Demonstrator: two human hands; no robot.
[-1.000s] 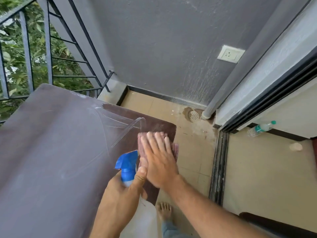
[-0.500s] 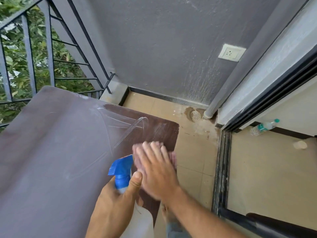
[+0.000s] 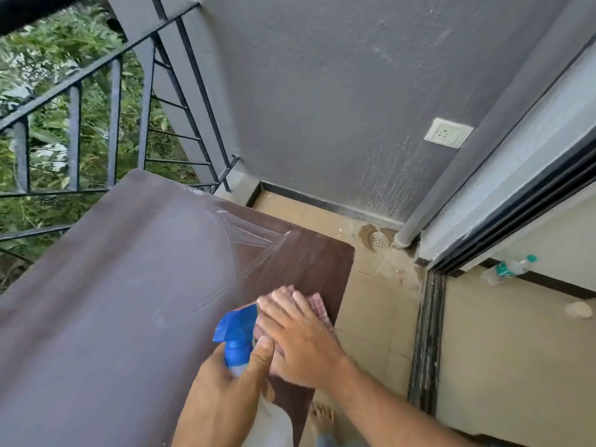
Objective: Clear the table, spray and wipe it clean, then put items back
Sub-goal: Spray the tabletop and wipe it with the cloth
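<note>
A dark brown table [image 3: 113,301] fills the left of the view, with dusty smear marks and a cleaner strip along its right side. My left hand [image 3: 225,385] grips a white spray bottle [image 3: 274,424] with a blue trigger head [image 3: 237,330], held upright over the table's near right part. My right hand [image 3: 300,337] lies flat, fingers spread, pressing a pinkish cloth [image 3: 319,306] onto the table near its right edge. Most of the cloth is hidden under the palm.
A grey metal railing [image 3: 113,124] with greenery behind runs along the table's far left. A grey wall with a white socket [image 3: 448,132], a floor drain [image 3: 379,239] and a pipe lie beyond. A plastic water bottle [image 3: 506,270] lies on the indoor floor past the sliding-door track. My bare foot [image 3: 322,417] stands beside the table.
My right hand has slid the cloth back toward me along the table's right side. The left hand keeps the spray bottle in about the same place. The view has tilted slightly upward.
</note>
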